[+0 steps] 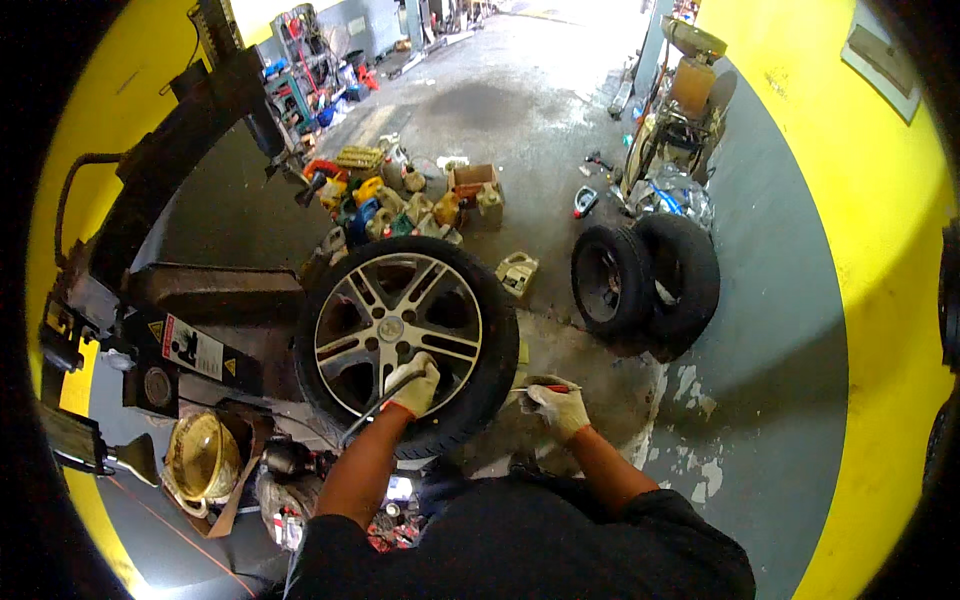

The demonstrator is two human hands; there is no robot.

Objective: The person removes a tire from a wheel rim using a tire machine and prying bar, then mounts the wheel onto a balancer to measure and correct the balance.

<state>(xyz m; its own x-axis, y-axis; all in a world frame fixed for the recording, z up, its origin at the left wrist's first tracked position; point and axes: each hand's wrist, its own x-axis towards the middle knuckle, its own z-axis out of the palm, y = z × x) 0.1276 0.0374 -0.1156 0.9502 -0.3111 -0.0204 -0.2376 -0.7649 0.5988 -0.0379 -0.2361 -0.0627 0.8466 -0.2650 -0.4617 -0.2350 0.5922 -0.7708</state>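
A wheel, a black tire on a silver and black alloy rim, lies flat in front of me on a tire-changing machine. My left hand, in a pale work glove, is over the rim's near right side. Its fingers are closed around a dark, hose-like line that slants down to the left across the tire. Right of the tire, my gloved right hand grips a thin tool with a red part. Most of that tool is covered by the fingers, so its exact kind is unclear.
The machine's dark arm rises at the left. Near its base sits a dirty yellowish bucket. Several used jugs crowd beyond the wheel, with one pale jug nearer. Two loose tires stand by the right wall.
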